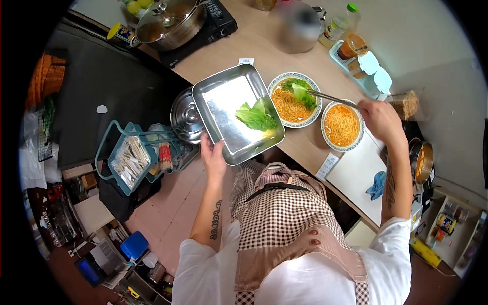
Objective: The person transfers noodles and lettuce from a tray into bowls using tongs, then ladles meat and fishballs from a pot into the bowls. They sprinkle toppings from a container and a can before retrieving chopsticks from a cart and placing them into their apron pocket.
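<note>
My left hand (213, 155) grips the near left corner of a rectangular steel tray (216, 109), which is tilted beside the noodle bowls. A few lettuce leaves (255, 116) lie in the tray. My right hand (381, 121) is closed around a pair of metal chopsticks (333, 98). Their tips touch green lettuce (305, 95) on top of the noodles in the left bowl (271, 86). Close below my right hand stands a second patterned bowl (362, 133), filled with noodles in orange broth and bearing no greens.
A lidded pot (168, 23) sits on a portable stove (218, 25) at the back left. Along the right wall are a green-capped bottle (340, 24) and a light-blue condiment rack (373, 84). A round steel lid (187, 117) lies left of the tray, and a blue cloth (376, 185) rests on a white board (356, 175).
</note>
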`<action>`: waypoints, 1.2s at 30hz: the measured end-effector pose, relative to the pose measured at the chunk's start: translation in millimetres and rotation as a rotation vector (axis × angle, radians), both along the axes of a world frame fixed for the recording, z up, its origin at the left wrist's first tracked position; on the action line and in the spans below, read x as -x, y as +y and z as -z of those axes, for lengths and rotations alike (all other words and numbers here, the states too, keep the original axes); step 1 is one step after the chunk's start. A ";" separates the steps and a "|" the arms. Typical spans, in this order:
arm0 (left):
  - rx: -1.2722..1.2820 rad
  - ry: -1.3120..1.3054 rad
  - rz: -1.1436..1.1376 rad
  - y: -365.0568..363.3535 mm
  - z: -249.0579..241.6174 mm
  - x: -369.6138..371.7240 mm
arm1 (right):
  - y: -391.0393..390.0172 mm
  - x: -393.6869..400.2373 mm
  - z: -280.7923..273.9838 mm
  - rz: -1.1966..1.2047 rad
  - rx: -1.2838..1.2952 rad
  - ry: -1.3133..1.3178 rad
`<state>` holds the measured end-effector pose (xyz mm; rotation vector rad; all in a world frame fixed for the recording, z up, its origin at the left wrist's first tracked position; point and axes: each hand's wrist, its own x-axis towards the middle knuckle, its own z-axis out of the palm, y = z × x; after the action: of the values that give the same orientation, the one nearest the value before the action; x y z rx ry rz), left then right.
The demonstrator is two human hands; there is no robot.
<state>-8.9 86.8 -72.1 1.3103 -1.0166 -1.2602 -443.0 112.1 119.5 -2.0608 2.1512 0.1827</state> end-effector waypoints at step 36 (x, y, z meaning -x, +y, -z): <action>0.036 -0.190 0.378 -19.1 -39.6 122.1 | 162.7 6.1 -17.4 0.323 0.281 -0.333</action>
<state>-131.0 67.7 -32.6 1.2650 -1.4672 -1.4053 -449.1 274.8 136.9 -1.6759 2.3463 -0.4901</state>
